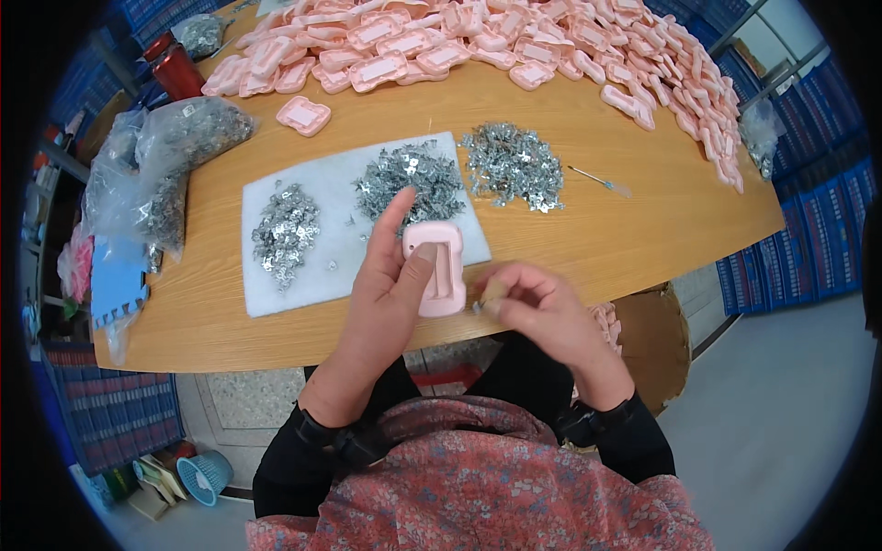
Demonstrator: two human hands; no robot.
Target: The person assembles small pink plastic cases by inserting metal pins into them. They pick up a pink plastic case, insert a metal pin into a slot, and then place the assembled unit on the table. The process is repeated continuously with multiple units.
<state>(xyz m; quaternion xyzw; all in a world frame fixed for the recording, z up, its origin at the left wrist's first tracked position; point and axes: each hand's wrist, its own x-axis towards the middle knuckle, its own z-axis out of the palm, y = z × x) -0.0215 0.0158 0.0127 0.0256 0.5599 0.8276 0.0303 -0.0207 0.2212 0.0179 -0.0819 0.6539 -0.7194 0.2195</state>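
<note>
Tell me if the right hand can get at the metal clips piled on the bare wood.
Probably yes: the right hand sits just below the clip pile, with only bare table between, though its fingers already pinch something small.

A single view comes from a wide fisheye camera worn on the person's head, looking steeply down and slightly forward. It sits close: the person's patterned red clothing fills the bottom centre of the frame, and the left hand (390, 289) and right hand (533, 308) meet at mid-frame. The light wooden table (643, 230) spans the middle and bends upward toward the rim, its far edge near the top. The grey floor (781, 413) shows at lower right, and dark corners ring the circular picture.
</note>
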